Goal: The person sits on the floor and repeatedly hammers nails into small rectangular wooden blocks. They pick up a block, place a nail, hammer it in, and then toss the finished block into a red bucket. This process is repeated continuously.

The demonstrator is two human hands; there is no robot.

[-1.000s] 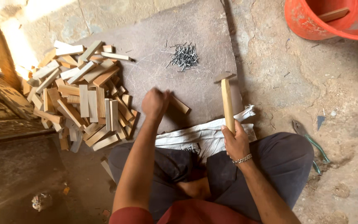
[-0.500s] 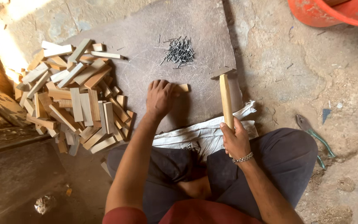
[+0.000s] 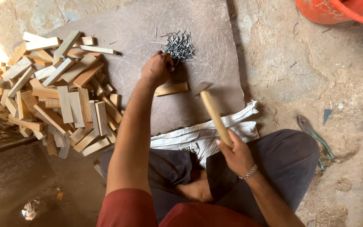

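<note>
The left hand (image 3: pixel 157 69) reaches forward over a flat grey stone slab (image 3: pixel 139 33) that lies on the ground, its fingers curled down at the near edge of a small heap of nails (image 3: pixel 179 44); the fingertips touch the heap, but whether they have pinched a nail cannot be told, since the knuckles hide them. Just behind that hand, nearer the person, a single short wooden strip (image 3: pixel 172 88) lies flat on the slab, apart from everything else. The right hand (image 3: pixel 236 155) is closed around the lower end of a hammer (image 3: pixel 215 115), whose pale wooden handle slants up and to the left, with the dark head hovering just above the slab beside the strip. A bracelet (image 3: pixel 249 172) sits on that wrist. On the left side of the slab a big loose pile of wooden strips (image 3: pixel 57 90) spreads out, the pieces lying crisscross. A white woven sack (image 3: pixel 198 136) is spread at the slab's near edge, under the hammer handle and over the person's crossed legs. To the right, on the dirt floor, pliers (image 3: pixel 314 136) with green handles lie well apart from both hands, and an orange tub (image 3: pixel 341 10) shows at the top right corner.
</note>
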